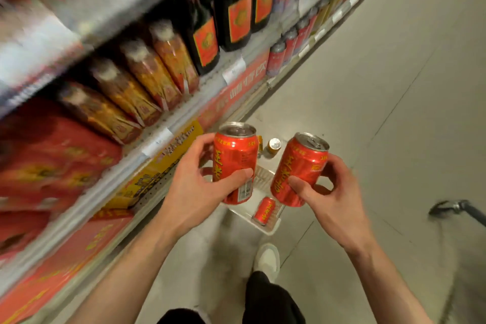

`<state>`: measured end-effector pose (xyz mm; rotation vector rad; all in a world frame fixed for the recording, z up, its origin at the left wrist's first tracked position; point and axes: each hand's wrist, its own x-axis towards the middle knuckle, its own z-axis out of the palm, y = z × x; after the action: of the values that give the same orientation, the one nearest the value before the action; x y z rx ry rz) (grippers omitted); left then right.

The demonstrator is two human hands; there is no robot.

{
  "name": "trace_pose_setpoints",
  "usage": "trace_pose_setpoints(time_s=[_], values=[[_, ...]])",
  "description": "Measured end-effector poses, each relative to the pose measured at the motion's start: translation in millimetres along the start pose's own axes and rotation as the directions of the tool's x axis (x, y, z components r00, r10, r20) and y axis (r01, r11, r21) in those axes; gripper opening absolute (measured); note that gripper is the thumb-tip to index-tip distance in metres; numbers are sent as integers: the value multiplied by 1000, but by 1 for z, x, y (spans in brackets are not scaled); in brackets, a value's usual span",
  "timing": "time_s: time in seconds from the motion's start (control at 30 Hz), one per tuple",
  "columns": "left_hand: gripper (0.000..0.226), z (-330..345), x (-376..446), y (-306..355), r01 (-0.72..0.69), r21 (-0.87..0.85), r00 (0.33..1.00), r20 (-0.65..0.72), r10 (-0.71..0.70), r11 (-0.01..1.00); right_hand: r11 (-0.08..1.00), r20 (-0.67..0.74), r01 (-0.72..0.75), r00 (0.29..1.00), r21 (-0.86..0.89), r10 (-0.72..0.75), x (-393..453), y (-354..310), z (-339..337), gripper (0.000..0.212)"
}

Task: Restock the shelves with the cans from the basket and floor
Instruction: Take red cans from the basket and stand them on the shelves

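Both hands hold a red can apiece above the floor. Left hand (194, 181) has its grip clamped on the left can (234, 163), thumb across the front near the barcode and fingers curled round the far side; the can stands nearly upright, its silver top facing up. Right hand (328, 189) has its grip clamped on the right can (299, 168), thumb pressed on the lower front, fingers wrapped behind; this can tilts, its top leaning away to the right, pull tab showing. The two cans are near each other but apart.

Below the two held cans sits a white basket (265, 227) on the floor (381, 87). Inside the basket a third red can (264, 211) lies on its side, beneath the gap between the held cans. Beyond the basket, on the floor, stands a small gold can (274, 147), top up.

Left of the basket runs the shelving (147, 137), blurred by motion. Its lower levels carry red and yellow cartons (50, 160); above those are orange-wrapped packs (147, 73) and dark bottles (234, 10) with red labels. Farther along the shelf stands a row of slim cans (276, 56).

Nearer than the basket, a white shoe (267, 258) and a dark trouser leg show. Right of the basket, at the frame edge, lies a dark metal object (457, 208); what it is cannot be told.
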<state>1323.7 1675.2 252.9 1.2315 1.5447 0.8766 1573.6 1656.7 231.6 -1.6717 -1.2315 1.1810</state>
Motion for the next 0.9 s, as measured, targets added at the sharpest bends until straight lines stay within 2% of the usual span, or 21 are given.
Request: trace_pose_setpoints(time_s=[0.23,0.43,0.53,0.67,0.9], values=[[65,-59,-68,184,-59,30,995,-84,61,998,999,55,47,997,13,-48,-41,-186,-67,56],[66,-103,-118,285,-93,17,973,-211,94,996,990,186,141,973,-9,-137,-62,-294,-97,66],[69,-123,-145,313,-101,-4,948,-302,95,995,982,269,191,945,11,-186,-70,-334,-96,71],[60,-152,-184,337,-143,11,894,-427,134,990,974,366,218,903,56,-223,-84,-376,-79,68],[60,-222,-266,335,-161,56,791,-590,163,985,940,481,317,810,123,-336,-147,-429,-14,72]])
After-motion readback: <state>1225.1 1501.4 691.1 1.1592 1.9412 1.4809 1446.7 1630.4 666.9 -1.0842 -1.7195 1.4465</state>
